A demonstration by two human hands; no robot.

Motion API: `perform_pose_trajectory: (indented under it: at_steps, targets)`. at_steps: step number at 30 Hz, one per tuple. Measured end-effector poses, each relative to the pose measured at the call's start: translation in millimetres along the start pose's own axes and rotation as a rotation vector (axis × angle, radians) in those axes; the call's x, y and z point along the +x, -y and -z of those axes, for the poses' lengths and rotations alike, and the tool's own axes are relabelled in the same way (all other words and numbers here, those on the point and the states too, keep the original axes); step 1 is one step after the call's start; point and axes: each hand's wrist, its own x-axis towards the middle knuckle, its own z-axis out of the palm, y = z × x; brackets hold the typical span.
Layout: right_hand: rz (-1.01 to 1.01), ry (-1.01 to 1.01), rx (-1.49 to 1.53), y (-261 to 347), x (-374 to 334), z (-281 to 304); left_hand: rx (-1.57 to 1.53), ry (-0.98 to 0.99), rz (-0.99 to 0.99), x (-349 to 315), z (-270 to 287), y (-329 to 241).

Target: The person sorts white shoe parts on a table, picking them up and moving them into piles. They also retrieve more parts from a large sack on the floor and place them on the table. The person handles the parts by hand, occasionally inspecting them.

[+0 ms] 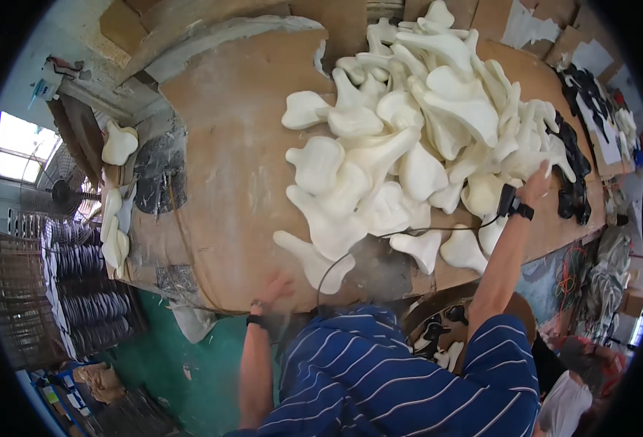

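Observation:
A large heap of creamy-white pieces shaped like bicycle saddles (449, 109) covers the right half of the cardboard-topped table. At the heap's right edge my right hand (535, 185) is closed on the end of one white saddle-shaped piece (529, 162); its fingers are partly hidden. By the table's near edge, left of the heap, my left hand (276, 286) looks hazy, with its fingers stretched out and nothing visible in them. The piece closest to it is a single white saddle-shaped piece (314, 258) at the heap's near left corner.
Brown cardboard (238, 160) lines the table. More white pieces (115, 233) lie along its left edge. A fan (63, 191) and a rack of dark curved parts (88, 291) stand at left. Below the near edge, a round bin (442, 342) holds black and white pieces. Black pieces (573, 171) lie far right.

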Motion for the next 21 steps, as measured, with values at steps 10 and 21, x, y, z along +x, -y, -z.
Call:
perform_pose_trajectory:
  at_steps: [10,21]
  targets:
    - [-0.075,0.095,0.452,27,-123,42,-0.199,0.123,-0.049,56,-73,-26]
    - [-0.234,0.538,-0.22,-129,-197,101,-0.574,0.289,-0.188,18,-158,-135]
